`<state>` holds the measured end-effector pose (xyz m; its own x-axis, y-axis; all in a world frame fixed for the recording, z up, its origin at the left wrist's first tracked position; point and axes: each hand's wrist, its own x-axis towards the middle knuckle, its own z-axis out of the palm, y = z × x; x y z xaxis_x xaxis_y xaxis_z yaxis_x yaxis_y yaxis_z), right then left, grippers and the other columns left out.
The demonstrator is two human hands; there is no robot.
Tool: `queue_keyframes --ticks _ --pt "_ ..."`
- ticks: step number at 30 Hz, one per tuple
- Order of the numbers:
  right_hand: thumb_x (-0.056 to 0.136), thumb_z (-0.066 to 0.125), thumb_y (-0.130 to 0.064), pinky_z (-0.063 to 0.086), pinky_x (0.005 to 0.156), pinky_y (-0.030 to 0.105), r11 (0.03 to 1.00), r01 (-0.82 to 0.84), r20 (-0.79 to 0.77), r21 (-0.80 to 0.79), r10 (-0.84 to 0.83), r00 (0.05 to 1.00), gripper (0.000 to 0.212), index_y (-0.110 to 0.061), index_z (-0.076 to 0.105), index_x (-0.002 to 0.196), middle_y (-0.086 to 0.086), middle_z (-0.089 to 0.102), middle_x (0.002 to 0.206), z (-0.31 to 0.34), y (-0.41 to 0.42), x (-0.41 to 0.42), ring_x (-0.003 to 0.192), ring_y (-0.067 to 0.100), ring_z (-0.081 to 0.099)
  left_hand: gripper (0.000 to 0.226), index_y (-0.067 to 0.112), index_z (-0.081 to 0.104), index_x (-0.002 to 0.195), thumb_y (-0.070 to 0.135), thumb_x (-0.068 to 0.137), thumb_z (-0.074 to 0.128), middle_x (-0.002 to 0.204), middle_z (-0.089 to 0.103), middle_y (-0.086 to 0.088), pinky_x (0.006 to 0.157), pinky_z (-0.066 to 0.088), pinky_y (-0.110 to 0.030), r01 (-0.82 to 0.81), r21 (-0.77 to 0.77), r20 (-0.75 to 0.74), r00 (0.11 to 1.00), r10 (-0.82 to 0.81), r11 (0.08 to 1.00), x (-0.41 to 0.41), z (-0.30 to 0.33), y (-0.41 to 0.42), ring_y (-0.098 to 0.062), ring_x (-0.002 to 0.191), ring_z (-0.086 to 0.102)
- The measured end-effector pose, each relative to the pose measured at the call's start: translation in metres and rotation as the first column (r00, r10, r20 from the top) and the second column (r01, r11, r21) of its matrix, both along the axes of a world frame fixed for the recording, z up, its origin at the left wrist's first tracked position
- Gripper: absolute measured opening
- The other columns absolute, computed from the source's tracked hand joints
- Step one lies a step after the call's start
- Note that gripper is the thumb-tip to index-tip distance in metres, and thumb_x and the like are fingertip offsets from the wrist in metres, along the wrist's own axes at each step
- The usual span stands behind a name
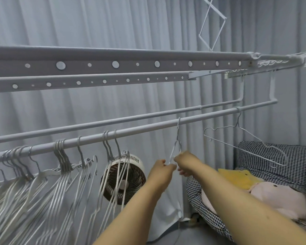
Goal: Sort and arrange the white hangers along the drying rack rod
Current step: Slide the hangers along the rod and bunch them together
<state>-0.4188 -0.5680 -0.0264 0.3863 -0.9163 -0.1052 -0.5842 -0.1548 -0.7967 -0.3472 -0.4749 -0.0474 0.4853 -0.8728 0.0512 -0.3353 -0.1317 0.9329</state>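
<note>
- While both arms reach forward, the left hand (163, 167) and the right hand (185, 162) meet just below the near rod (148, 129), each grip curled and pinching the thin wire of one white hanger (177, 147) that hangs by its hook from that rod.
- That held hanger sits edge-on, between the crowded hangers to the left and a lone hanger (245, 140) to the right, which hangs turned broadside near the rod's far end.
- To the left, the hangers (64, 167) crowd the same rod in clusters, hooks bunched, their bodies slanting and overlapping; a smaller cluster (113, 151) hangs just left of the hands, in front of a round fan (125, 181).
- A second rod (113, 122) runs parallel behind the first, and above them two flat rails (131, 64) pierced with large and small round holes stretch across.
- Pleated grey curtains (95, 23) fill the background.
- At right lies checked bedding (272, 156) with a yellow cushion (237, 177) and a pink soft toy (281, 198) on it.
- No brand, label or writing can be read on the fan, the rails or the hangers.
</note>
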Motion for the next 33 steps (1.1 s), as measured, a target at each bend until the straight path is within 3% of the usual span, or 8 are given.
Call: queue_keyframes --ticks 6,10,13,19,23,26,30,33 --pt "0.098 0.036 -0.044 0.046 0.074 0.035 0.999 -0.034 0.359 0.041 0.017 0.933 0.042 -0.012 0.055 0.118 0.008 0.058 0.093 -0.024 0.008 0.004 0.076 0.021 0.053 0.02 0.007 0.059 0.11 0.012 0.096 0.046 0.096 0.066 -0.009 0.062 0.054 -0.028 -0.024 -0.09 -0.116 0.993 0.014 0.996 -0.007 -0.018 -0.014 -0.016 0.065 0.061" --pt "0.1 0.029 -0.047 0.048 0.09 0.039 0.998 -0.057 0.39 0.035 0.039 0.92 0.052 -0.01 0.051 0.129 0.01 0.06 0.112 -0.027 0.009 0.005 0.098 0.024 0.058 0.023 0.011 0.064 0.103 0.013 0.101 0.042 0.096 0.067 -0.011 0.051 0.053 -0.024 -0.041 -0.135 -0.089 0.996 0.029 0.99 -0.004 -0.014 -0.015 -0.013 0.051 0.054" --pt "0.101 0.024 -0.048 0.045 0.094 0.04 0.996 -0.086 0.425 0.008 0.074 0.902 0.053 -0.013 0.053 0.128 0.005 0.057 0.101 -0.025 0.009 0.004 0.096 0.022 0.053 0.025 0.01 0.064 0.111 0.014 0.103 0.04 0.082 0.062 -0.006 0.042 0.045 -0.02 -0.063 -0.203 -0.074 0.996 0.049 0.977 -0.004 -0.004 -0.019 -0.009 0.041 0.049" --pt "0.102 0.023 -0.045 0.044 0.1 0.046 0.995 -0.073 0.489 -0.065 0.095 0.867 0.049 -0.016 0.052 0.129 0.012 0.059 0.11 -0.027 0.011 0.002 0.103 0.026 0.055 0.025 0.018 0.062 0.117 0.016 0.1 0.044 0.092 0.063 -0.004 0.056 0.046 -0.024 -0.188 -0.255 0.031 0.979 0.203 0.948 0.01 0.021 -0.037 -0.022 0.072 0.063" --pt "0.101 0.028 -0.043 0.044 0.082 0.036 0.995 -0.002 0.516 -0.102 0.054 0.855 0.048 -0.006 0.055 0.113 0.007 0.057 0.094 -0.031 0.005 0.0 0.091 0.022 0.053 0.023 0.014 0.063 0.112 0.011 0.099 0.045 0.086 0.061 -0.004 0.054 0.046 -0.025 -0.229 -0.26 0.032 0.969 0.245 0.938 0.019 0.035 -0.047 -0.017 0.063 0.057" --pt "0.1 0.032 -0.045 0.037 0.072 0.03 0.997 0.029 0.514 -0.076 0.014 0.858 0.037 -0.016 0.053 0.109 -0.001 0.058 0.09 -0.039 -0.003 -0.001 0.092 0.018 0.054 0.02 0.016 0.065 0.109 0.015 0.097 0.05 0.089 0.065 -0.002 0.069 0.051 -0.034 -0.244 -0.285 0.083 0.957 0.278 0.927 0.025 0.031 -0.04 -0.018 0.073 0.059" --pt "0.096 0.044 -0.036 0.031 0.06 0.029 0.992 0.124 0.496 -0.032 -0.091 0.864 0.031 -0.011 0.053 0.081 0.009 0.054 0.074 -0.055 -0.015 -0.003 0.067 0.018 0.047 0.012 0.025 0.063 0.103 0.025 0.091 0.061 0.088 0.069 0.002 0.076 0.052 -0.033 -0.288 -0.369 0.167 0.914 0.368 0.883 0.027 0.028 -0.013 -0.011 0.083 0.063" --pt "0.091 0.048 -0.041 0.036 0.07 0.03 0.973 0.228 0.435 -0.028 -0.194 0.879 0.027 -0.015 0.051 0.096 0.007 0.057 0.09 -0.062 -0.025 -0.004 0.08 0.024 0.054 0.017 0.03 0.061 0.102 0.026 0.086 0.068 0.08 0.07 0.003 0.07 0.049 -0.027 -0.301 -0.437 0.153 0.904 0.4 0.848 0.024 0.031 0.011 -0.009 0.08 0.065"
